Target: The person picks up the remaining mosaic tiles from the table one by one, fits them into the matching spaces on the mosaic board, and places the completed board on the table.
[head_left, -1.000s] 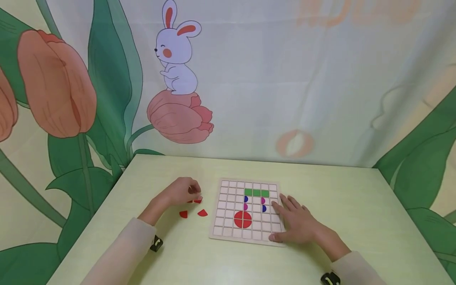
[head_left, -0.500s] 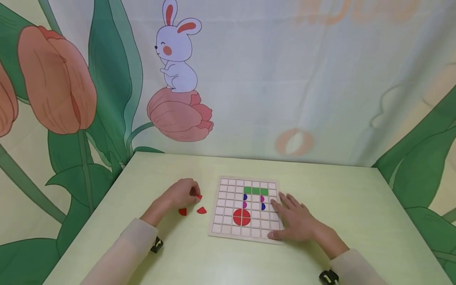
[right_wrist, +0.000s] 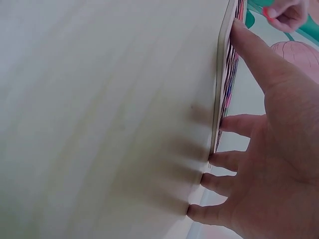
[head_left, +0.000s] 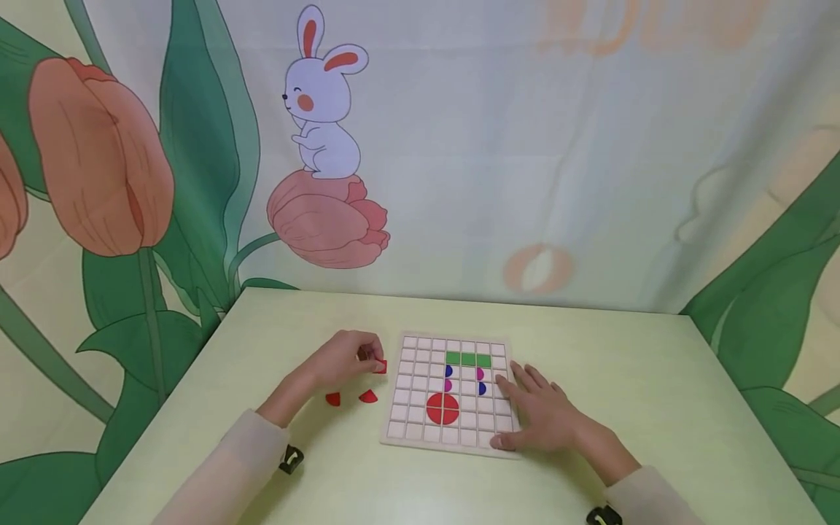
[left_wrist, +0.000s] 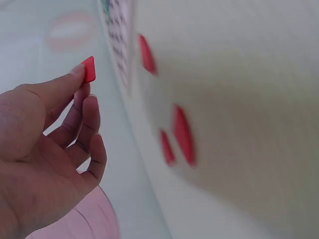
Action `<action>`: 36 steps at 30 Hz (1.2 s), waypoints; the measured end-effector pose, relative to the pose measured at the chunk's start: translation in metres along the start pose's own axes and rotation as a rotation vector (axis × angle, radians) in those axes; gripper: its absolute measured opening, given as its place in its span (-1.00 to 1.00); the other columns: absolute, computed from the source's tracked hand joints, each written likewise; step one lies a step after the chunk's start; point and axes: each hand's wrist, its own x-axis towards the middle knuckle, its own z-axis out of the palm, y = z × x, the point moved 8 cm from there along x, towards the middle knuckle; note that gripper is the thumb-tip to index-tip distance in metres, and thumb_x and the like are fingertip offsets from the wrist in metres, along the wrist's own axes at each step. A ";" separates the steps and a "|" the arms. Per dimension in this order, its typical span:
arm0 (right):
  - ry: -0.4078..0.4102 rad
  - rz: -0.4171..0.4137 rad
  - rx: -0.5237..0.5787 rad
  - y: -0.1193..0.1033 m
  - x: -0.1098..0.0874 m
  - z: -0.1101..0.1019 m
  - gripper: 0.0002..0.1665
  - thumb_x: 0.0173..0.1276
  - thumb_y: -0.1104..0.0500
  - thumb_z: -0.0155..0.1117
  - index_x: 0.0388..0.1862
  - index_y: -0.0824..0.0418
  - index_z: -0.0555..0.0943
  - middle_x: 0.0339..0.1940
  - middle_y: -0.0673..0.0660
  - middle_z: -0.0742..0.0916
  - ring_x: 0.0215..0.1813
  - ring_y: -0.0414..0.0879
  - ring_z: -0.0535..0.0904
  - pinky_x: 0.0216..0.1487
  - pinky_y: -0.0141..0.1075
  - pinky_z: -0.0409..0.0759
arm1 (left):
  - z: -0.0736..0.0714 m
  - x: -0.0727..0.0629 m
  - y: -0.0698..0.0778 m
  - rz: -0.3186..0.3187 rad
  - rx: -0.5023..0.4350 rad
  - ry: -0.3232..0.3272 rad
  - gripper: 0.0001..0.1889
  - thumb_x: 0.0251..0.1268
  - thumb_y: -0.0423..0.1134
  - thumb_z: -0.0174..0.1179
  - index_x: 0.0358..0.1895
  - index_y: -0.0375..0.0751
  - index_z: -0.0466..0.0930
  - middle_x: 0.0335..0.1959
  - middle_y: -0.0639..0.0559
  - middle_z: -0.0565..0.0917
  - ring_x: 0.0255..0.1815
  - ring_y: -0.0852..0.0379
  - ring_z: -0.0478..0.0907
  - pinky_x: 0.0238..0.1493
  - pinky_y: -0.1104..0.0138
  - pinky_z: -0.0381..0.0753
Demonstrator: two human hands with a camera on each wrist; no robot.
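Observation:
Thumb and fingertips of my left hand (head_left: 343,359) pinch a small red tile (left_wrist: 89,69), raised over the table left of the board. A square wooden grid board (head_left: 415,398) lies flat at the middle. My right hand (head_left: 550,421) spreads along its right side, thumb and index finger on the edge and the other fingertips at the table. On the board are a row of green tiles (head_left: 469,359), blue and magenta half-round pieces, and a red circle (head_left: 434,402) of quarter pieces. Loose red pieces (left_wrist: 184,135) lie below the left hand; one is hidden in the head view.
The pale table (head_left: 446,488) extends on all sides of the board. Behind its far edge hangs a cloth backdrop (head_left: 446,219) printed with tulips and a rabbit. A dark strap device (head_left: 291,459) sits at the left sleeve's cuff.
The left hand has lifted a red tile from the loose pieces and moved slightly right, closer to the board. The right hand stays at the board's right edge.

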 end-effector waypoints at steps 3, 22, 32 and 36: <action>0.003 0.001 0.001 -0.001 -0.001 -0.001 0.37 0.16 -0.56 0.44 0.72 0.17 0.21 0.75 0.35 0.10 0.71 0.43 -0.07 0.46 0.55 0.05 | 0.005 0.004 0.022 0.055 -0.036 0.001 -0.89 0.42 -0.22 0.44 -0.19 0.05 0.67 -0.30 0.15 0.65 -0.18 0.11 0.56 -0.12 0.30 0.62; 0.004 0.010 0.009 -0.002 0.001 -0.003 0.37 0.13 -0.56 0.46 0.70 0.17 0.24 0.74 0.35 0.12 0.70 0.44 -0.06 0.43 0.58 0.06 | 0.085 0.035 0.108 0.156 0.035 -0.060 -0.95 0.45 -0.22 0.40 -0.17 0.05 0.73 -0.34 0.29 0.64 -0.33 0.26 0.53 -0.31 0.44 0.57; 0.006 0.001 0.038 -0.004 0.001 -0.002 0.36 0.13 -0.52 0.51 0.69 0.19 0.26 0.74 0.37 0.13 0.69 0.46 -0.05 0.42 0.60 0.04 | 0.102 0.040 0.115 0.128 0.101 -0.094 -0.87 0.42 -0.21 0.43 -0.30 0.07 0.68 -0.41 0.25 0.61 -0.38 0.24 0.52 -0.36 0.40 0.51; 0.007 -0.001 0.026 -0.005 0.000 -0.002 0.36 0.14 -0.52 0.49 0.70 0.19 0.25 0.73 0.37 0.13 0.70 0.45 -0.04 0.41 0.60 0.05 | 0.104 0.038 0.116 0.126 0.121 -0.095 -0.88 0.42 -0.23 0.43 -0.30 0.04 0.68 -0.42 0.25 0.61 -0.39 0.23 0.52 -0.37 0.41 0.52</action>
